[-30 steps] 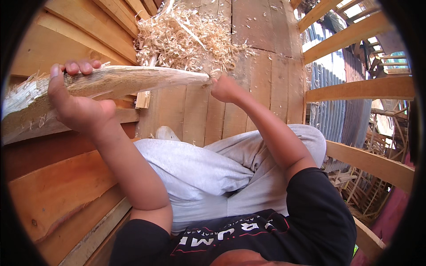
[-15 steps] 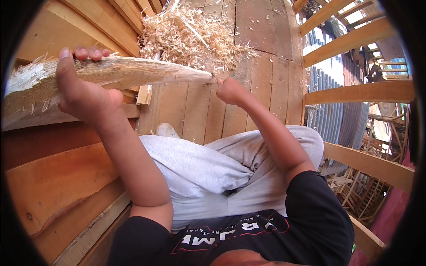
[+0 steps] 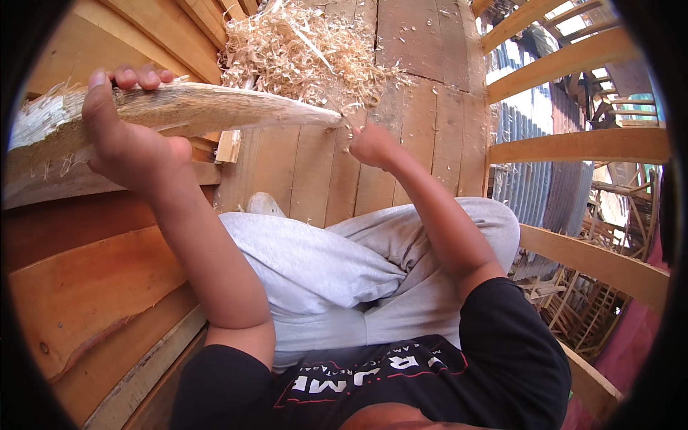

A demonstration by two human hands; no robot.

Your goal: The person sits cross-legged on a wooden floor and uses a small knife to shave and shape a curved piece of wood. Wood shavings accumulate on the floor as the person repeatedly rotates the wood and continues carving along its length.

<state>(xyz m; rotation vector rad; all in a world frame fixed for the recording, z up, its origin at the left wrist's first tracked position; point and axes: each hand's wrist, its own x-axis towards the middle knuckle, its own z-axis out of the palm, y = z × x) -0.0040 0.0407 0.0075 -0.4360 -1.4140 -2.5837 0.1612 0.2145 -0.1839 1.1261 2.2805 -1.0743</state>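
A long rough wooden board (image 3: 229,109) with a splintered, bark-like edge reaches in from the left and tapers to a pale point. My left hand (image 3: 136,147) is closed around its thick part, thumb on the near side and fingertips over the top edge. At the tapered tip, my right hand (image 3: 373,146) is closed in a fist just to the right. Something small and thin shows between the tip and that fist, too small to name. The inside of the fist is hidden.
Curly wood shavings (image 3: 301,57) lie heaped on the plank floor (image 3: 344,179) beyond the board. Stacked timber (image 3: 100,287) lines the left side. Wooden rails (image 3: 573,145) stand to the right, with corrugated metal sheets (image 3: 527,172) behind them. My crossed legs are in front.
The whole view has shifted slightly. Both hands keep about the same places on and beside the board, with the right fist still at its tip.
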